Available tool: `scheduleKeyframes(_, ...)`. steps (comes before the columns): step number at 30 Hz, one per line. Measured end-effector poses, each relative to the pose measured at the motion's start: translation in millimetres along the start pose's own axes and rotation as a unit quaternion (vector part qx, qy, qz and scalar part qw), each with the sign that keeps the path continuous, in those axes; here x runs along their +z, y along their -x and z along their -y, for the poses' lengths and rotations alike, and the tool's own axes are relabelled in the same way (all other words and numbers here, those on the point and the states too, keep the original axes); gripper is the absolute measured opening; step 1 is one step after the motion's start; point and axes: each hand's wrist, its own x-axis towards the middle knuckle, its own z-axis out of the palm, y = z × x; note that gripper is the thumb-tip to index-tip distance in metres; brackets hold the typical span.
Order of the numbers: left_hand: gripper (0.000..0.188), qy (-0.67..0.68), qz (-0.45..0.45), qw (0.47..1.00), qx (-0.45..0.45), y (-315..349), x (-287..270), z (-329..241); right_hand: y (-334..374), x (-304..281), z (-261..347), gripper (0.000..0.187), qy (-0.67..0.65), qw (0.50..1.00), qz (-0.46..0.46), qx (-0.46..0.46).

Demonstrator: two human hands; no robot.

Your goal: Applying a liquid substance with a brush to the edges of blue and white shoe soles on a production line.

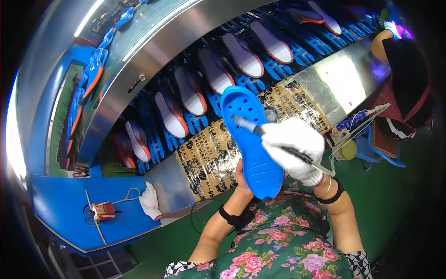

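Note:
A blue shoe sole (263, 172), with small round holes at its far end and ridges toward the near end, is held up in front of me. My bare left hand (241, 177) grips it from underneath at its left edge; part of that hand is hidden behind the sole. My right hand (295, 148), in a white knit glove, is closed around a slim dark-handled brush (249, 124). The brush's tip lies at the holed end of the sole, on or just above the surface.
White-topped shoe parts with red edges (241, 58) stand in a row on blue holders of a curved machine. A ledge covered in printed brown tape (204, 162) runs before me. A white glove (150, 202) lies by the blue table (60, 200). Another person (404, 79) is at right.

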Motion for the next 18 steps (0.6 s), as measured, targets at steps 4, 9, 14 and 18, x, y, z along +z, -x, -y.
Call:
scheduleKeyframes(4, 0.091, -0.048, -0.046, 0.998, 0.020, -1.4, -8.0, 1.3, 4.9, 2.4, 7.3, 0.028, 0.067, 0.997, 0.031, -0.035)
scheduleKeyframes(9, 0.093, -0.059, -0.075, 0.993, 0.067, -18.3, 3.6, -7.2, 20.3, 11.5, 2.4, 0.020, -0.119, 0.990, -0.006, 0.077)
scheduleKeyframes(14, 0.094, -0.064, -0.010, 0.991, 0.115, -37.2, 24.3, -14.9, 23.3, 10.4, 0.4, 0.022, -0.002, 1.000, -0.010, 0.022)
scheduleKeyframes(18, 0.100, -0.043, 0.009, 0.985, 0.164, -47.8, 13.0, -16.5, 32.1, 10.1, -2.2, 0.018, -0.130, 0.989, 0.016, 0.069)
